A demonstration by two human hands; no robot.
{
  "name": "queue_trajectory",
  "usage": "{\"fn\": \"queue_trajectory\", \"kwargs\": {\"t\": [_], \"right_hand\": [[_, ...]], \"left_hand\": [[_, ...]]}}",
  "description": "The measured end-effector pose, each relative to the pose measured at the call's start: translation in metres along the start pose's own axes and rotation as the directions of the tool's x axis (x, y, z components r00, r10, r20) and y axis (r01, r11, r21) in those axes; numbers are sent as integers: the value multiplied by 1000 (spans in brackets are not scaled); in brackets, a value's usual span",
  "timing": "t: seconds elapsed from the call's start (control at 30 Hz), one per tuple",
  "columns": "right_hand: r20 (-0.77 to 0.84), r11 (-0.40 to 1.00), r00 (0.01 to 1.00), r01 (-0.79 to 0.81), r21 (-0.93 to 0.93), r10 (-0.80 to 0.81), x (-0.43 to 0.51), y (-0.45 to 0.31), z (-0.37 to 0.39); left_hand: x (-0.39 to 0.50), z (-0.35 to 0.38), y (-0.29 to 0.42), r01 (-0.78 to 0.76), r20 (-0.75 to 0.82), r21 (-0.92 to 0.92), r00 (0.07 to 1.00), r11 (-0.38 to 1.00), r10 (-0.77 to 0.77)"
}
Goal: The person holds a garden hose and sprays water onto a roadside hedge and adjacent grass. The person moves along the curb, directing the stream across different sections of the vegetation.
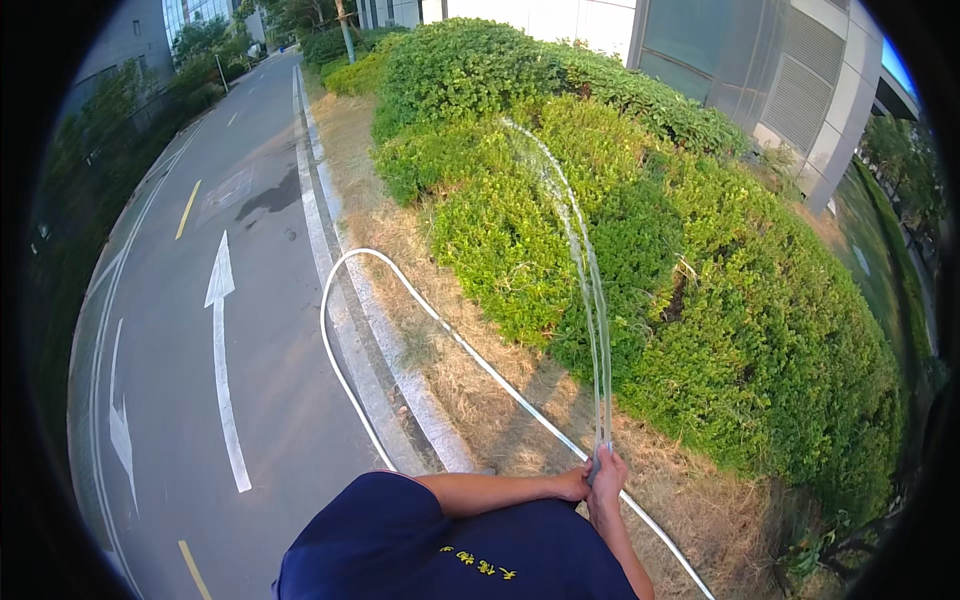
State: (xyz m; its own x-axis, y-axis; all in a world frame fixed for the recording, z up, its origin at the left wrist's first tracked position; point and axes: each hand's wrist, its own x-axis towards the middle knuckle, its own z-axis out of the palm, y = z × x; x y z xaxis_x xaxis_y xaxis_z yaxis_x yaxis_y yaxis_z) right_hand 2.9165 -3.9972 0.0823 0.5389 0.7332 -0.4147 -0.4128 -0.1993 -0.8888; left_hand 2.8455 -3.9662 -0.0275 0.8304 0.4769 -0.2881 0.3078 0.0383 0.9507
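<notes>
Both of my hands meet at the end of a grey hose [596,463] in front of my dark blue shirt. My right hand [607,476] grips the hose end, fingers near its mouth. Against it from the left, my left hand [574,482] is closed around the lower part of the hose. Two streams of water [592,300] leave the mouth, arc away and land on the green hedge [517,247]. A long pale hose [480,360] lies behind my hands, looping over the kerb onto the road.
Dry grass [465,420] lies between the hedge and the stone kerb [390,360]. To the left runs an asphalt road [277,420] with a white arrow [221,300] and a wet patch [274,195]. A building [810,75] stands behind the hedge at the right.
</notes>
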Motion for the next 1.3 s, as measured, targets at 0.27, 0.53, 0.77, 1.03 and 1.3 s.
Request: {"fn": "queue_trajectory", "kwargs": {"t": [0.27, 0.53, 0.77, 1.03, 1.3], "right_hand": [[-121, 994, 993, 30, 109, -17, -6, -4, -21], [-225, 973, 974, 80, 215, -31, -9, -1, -37], [-272, 948, 962, 113, 297, -30, -12, -1, -46], [-343, 943, 939, 111, 313, 3, -18, -5, -47], [-405, 926, 913, 114, 360, 45, -25, -8, -47]], "left_hand": [[2, 2, 37, 86, 167, 50, 982, 995, -93], [17, 24, 21, 44, 223, 46, 973, 998, -53], [13, 29, 30, 94, 204, 124, 972, 988, -118], [24, 42, -3, 88, 208, 58, 973, 994, -98], [16, 37, 7, 60, 202, 125, 976, 990, -84]]}}
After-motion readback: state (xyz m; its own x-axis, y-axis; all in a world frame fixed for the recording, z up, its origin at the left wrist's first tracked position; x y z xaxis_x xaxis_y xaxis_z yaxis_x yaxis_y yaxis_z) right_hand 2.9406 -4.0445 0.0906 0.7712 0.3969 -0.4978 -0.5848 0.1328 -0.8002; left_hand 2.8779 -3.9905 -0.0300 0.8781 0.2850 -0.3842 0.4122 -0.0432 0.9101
